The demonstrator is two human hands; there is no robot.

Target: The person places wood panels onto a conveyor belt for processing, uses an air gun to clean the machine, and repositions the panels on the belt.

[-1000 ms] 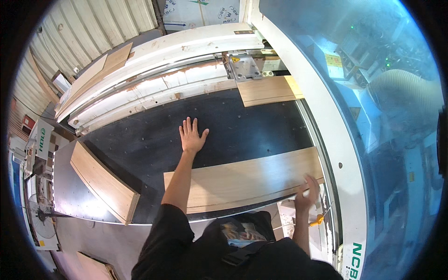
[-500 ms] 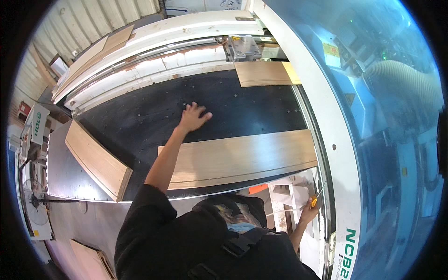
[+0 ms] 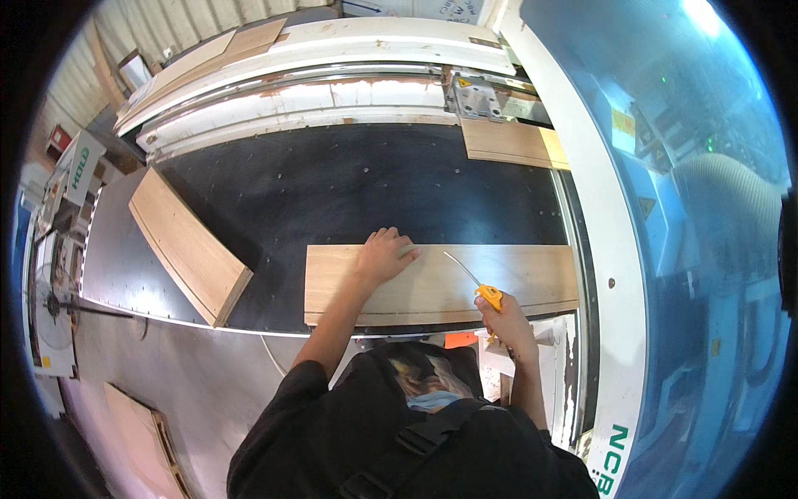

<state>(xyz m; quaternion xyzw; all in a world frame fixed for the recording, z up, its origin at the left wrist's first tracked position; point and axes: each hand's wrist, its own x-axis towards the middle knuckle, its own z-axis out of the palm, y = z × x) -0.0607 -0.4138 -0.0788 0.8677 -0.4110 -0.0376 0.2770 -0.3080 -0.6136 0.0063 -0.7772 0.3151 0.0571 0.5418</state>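
Note:
A pale wood-grain board with a groove along its near edge lies lengthwise on the black machine table. My left hand rests across that board at its far edge, palm down, fingertips reaching slightly past the edge and thumb pointing right. In my right hand is a yellow air blow gun, my fingers wrapped round its handle. Its thin metal nozzle points up and left above the board, toward my left hand.
Left on the table, several stacked boards lie at a slant. Another board sits at the far right beside a metal clamp. A white machine frame with a blue transparent cover stands right. More panels lie lower left.
My left hand has come back from over the black table onto the board. My right hand has brought the air blow gun up and left from the table's right side to above the board.

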